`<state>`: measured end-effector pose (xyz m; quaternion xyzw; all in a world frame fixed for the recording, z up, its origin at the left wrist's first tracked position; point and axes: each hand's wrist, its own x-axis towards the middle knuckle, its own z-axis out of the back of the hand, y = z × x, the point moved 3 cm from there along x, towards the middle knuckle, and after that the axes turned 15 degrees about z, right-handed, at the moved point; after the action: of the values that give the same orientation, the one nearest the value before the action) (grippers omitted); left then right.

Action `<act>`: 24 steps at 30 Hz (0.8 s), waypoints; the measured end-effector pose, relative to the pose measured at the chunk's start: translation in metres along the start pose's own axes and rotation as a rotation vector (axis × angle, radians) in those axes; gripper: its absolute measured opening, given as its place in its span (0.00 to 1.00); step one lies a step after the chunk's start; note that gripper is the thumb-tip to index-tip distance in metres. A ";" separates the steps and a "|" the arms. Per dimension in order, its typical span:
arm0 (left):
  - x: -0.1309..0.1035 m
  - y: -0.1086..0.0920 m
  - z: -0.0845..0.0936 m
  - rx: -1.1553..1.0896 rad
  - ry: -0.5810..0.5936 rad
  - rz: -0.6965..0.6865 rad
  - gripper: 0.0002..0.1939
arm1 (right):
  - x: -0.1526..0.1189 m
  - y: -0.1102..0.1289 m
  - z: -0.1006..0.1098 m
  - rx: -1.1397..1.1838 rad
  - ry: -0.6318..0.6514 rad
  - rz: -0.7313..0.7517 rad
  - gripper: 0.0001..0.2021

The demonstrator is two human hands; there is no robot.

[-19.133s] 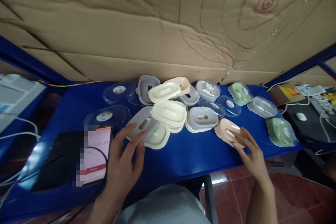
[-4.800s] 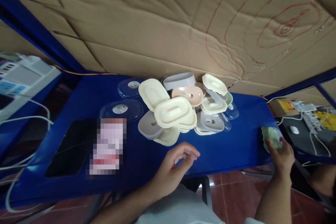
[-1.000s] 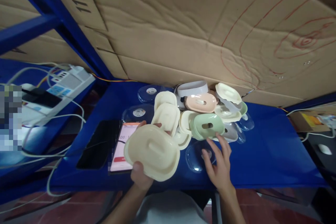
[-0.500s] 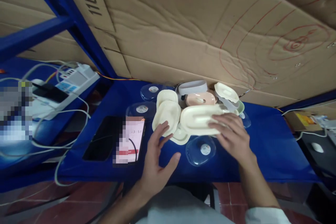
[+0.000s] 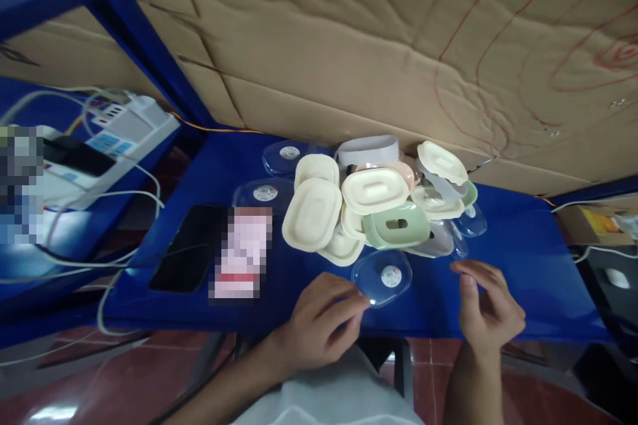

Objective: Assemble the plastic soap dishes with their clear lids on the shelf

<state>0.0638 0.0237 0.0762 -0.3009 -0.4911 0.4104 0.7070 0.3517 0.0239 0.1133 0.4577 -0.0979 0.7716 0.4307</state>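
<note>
My left hand (image 5: 329,322) is closed with curled fingers at the desk's front edge; its index fingertip reaches the rim of a clear plastic lid (image 5: 366,277) with a round sticker. My right hand (image 5: 491,309) hovers right of the pile, thumb and index close together, with nothing visible between them. Before the hands lies a pile of plastic parts: cream oval pieces (image 5: 312,216), a green part with a slot (image 5: 399,226), and a grey ring-shaped part (image 5: 369,149). A cream oval piece (image 5: 376,191) partly covers a pink part (image 5: 406,172).
Left of the pile lie a dark phone (image 5: 182,249) and a phone with a lit, blurred-out screen (image 5: 242,252). More clear lids (image 5: 262,194) rest behind. A power strip (image 5: 132,126) with cables stands far left. Cardboard (image 5: 319,53) walls the back of the blue desk (image 5: 518,246).
My right hand has let go of a cream piece, which now lies farther back over the pink part, exposing the green part. Both hands have drawn back toward me and closed.
</note>
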 end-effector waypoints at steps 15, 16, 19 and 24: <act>-0.050 0.013 -0.012 0.505 0.426 0.028 0.14 | 0.001 -0.003 -0.046 -0.159 0.339 0.091 0.24; -0.051 0.014 -0.009 0.512 0.399 0.033 0.14 | 0.004 0.002 -0.051 -0.135 0.347 0.106 0.24; -0.053 0.015 -0.002 0.525 0.311 0.058 0.13 | 0.001 0.032 -0.063 -0.006 0.292 0.131 0.21; -0.049 0.007 0.005 0.495 0.172 0.036 0.22 | -0.030 0.073 -0.070 0.219 0.368 0.202 0.17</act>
<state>0.0486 -0.0159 0.0498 -0.1611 -0.3083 0.5036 0.7908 0.2595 0.0003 0.0682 0.3410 0.0213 0.8873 0.3099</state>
